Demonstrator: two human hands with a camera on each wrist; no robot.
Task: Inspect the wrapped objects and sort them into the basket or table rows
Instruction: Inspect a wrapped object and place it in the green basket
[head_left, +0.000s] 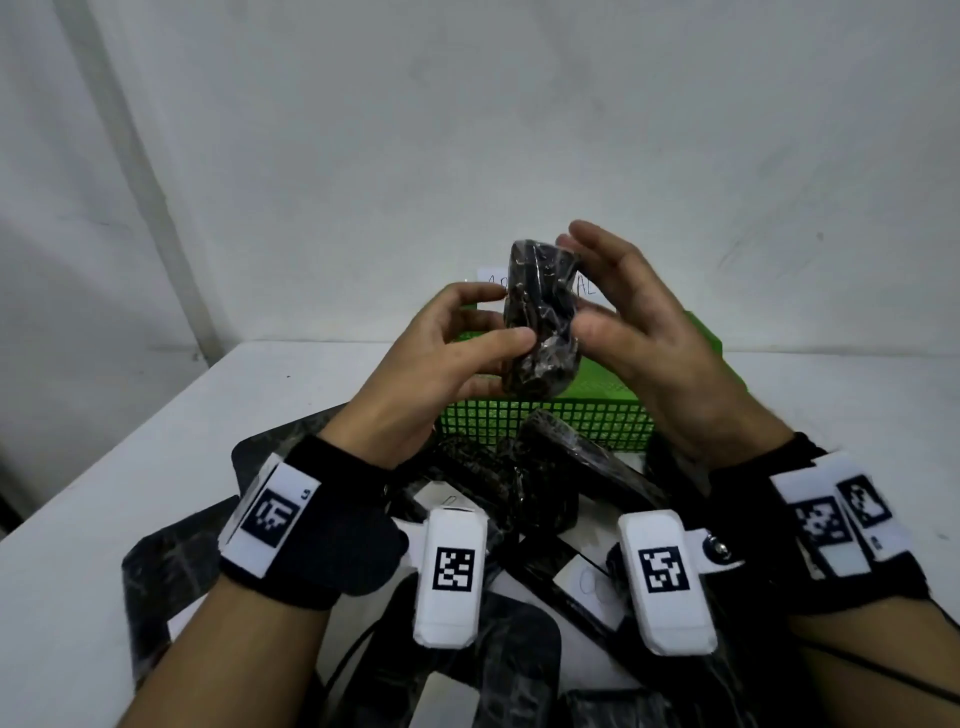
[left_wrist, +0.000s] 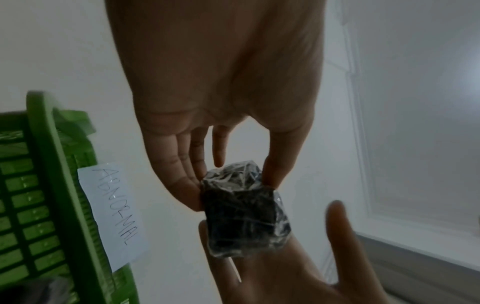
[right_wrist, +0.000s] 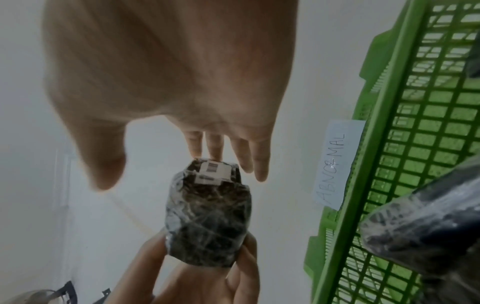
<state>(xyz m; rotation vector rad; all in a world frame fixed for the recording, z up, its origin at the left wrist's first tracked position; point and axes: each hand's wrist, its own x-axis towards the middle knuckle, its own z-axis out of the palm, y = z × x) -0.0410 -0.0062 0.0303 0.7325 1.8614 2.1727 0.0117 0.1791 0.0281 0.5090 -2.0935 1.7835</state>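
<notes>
Paper label (head_left: 540, 288) behind held wrapped bundle (head_left: 540, 317) mostly hidden; pile of wrapped objects (head_left: 498, 499) beneath wrists partly covered, cut off.

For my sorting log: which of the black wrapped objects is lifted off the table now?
The small wrapped bundle held upright between both hands above the green basket; the other wrapped objects lie on the table.
</notes>
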